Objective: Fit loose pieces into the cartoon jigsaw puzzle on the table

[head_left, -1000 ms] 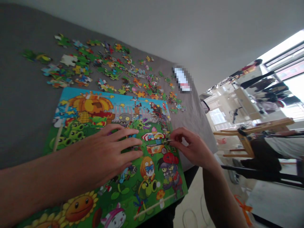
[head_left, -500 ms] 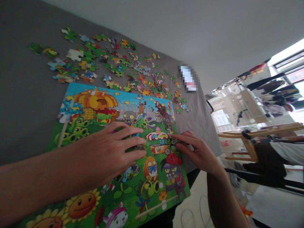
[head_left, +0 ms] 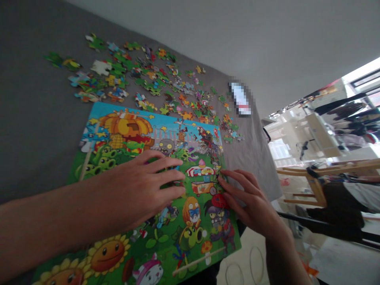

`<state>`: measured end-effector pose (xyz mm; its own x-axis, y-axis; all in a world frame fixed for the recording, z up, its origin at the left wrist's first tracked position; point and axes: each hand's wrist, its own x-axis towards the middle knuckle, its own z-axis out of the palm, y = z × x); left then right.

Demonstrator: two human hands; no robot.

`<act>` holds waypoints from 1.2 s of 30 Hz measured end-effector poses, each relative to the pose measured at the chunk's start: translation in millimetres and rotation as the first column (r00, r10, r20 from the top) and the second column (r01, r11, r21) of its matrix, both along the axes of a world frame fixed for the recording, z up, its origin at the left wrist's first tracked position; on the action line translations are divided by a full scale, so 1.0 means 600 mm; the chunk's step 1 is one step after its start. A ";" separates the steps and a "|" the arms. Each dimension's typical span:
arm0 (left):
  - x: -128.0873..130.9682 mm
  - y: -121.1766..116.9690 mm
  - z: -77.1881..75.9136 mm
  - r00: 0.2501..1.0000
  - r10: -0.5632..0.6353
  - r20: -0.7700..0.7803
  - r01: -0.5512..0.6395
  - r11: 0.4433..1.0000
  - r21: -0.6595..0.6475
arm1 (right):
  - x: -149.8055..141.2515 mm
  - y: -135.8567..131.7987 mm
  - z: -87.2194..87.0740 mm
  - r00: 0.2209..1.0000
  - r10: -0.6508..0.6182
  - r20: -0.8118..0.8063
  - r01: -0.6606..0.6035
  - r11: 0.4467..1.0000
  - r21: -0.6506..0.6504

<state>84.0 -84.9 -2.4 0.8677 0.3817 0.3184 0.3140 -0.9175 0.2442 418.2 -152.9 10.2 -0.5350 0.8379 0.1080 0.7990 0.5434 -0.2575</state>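
A nearly filled cartoon jigsaw puzzle [head_left: 124, 132] in bright green, blue and orange lies flat on a grey cloth surface [head_left: 35, 118]. My left hand [head_left: 139, 184] rests palm down on its middle, fingers spread, holding nothing I can see. My right hand [head_left: 249, 202] lies at the puzzle's right side, with fingertips beside a striped-awning cart [head_left: 202, 178] in the picture. Its fingers are apart. Several loose puzzle pieces [head_left: 154, 83] lie scattered beyond the puzzle's far edge.
A pixelated white object [head_left: 240, 99] lies on the grey cloth near its edge. Past that edge stand a wooden chair [head_left: 314, 186] and a seated person [head_left: 335, 209] in dark trousers. Hanging clothes [head_left: 341, 114] show at the upper right.
My right hand's fingers have gone from a pinch near the cart to lying apart on the puzzle. The whole view has drifted slightly. My left hand has stayed in place on the puzzle.
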 end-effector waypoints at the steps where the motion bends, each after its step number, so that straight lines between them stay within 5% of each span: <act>1: 0.000 0.001 0.000 1.000 0.002 -0.002 -0.002 1.000 0.000 | 0.001 -0.005 -0.002 1.000 0.004 0.025 -0.004 1.000 0.008; 15: -0.012 0.021 0.021 0.988 0.127 0.092 -0.132 0.990 0.042 | 0.021 -0.018 -0.018 0.961 0.035 0.275 -0.072 0.989 0.127; 24: -0.027 0.039 0.029 0.989 0.144 0.014 -0.144 0.989 0.011 | 0.031 -0.008 0.032 0.957 0.237 0.165 -0.256 0.961 0.103; 27: -0.028 0.044 0.024 0.990 0.137 0.023 -0.137 0.990 0.010 | -0.003 0.000 0.056 0.957 0.288 -0.018 -0.285 0.953 0.099; 30: -0.031 0.052 0.018 0.985 0.168 0.034 -0.168 0.986 -0.006 | -0.065 0.016 0.061 0.969 0.206 -0.138 -0.191 0.975 0.116; 36: -0.028 0.053 0.023 0.983 0.180 -0.035 -0.182 0.981 -0.063 | -0.147 0.069 0.018 0.985 0.171 -0.001 -0.171 0.985 -0.035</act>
<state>67.3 -52.9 11.6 0.7910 0.5521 0.2637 0.4807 -0.8274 0.2903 329.8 -111.3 21.1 -0.6712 0.7370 0.0789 0.6953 0.6630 -0.2776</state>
